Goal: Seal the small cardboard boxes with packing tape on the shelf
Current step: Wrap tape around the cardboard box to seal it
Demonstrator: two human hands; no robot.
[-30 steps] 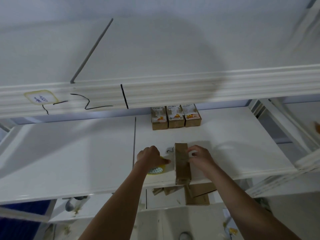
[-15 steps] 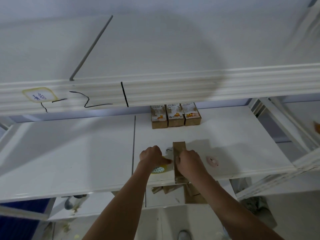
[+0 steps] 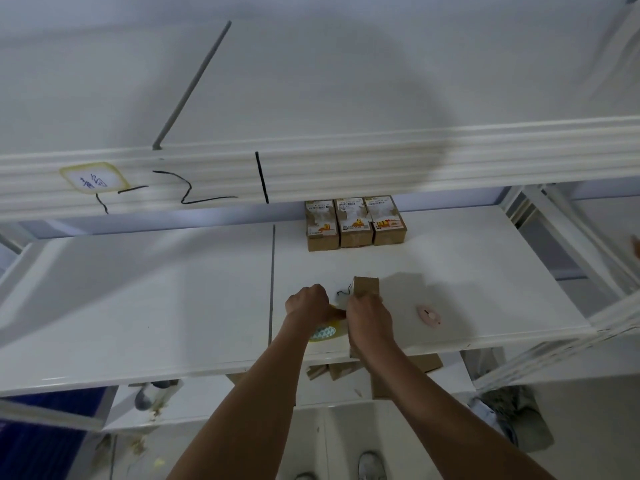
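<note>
Taping narrow brown cardboard box (image 3: 366, 287) at white shelf (image 3: 173, 306) front edge: left hand (image 3: 306, 303) gripping yellow-cored packing tape roll (image 3: 325, 332), right hand (image 3: 369, 318) curled over box, likely smoothing next.

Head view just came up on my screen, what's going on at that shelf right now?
A person is taping a small cardboard box lying on the white shelf. The left hand grips the tape roll beside the box; the right hand rests on top of the box. Three labelled boxes sit in a row at the back, and a small pink round object lies to the right.
</note>
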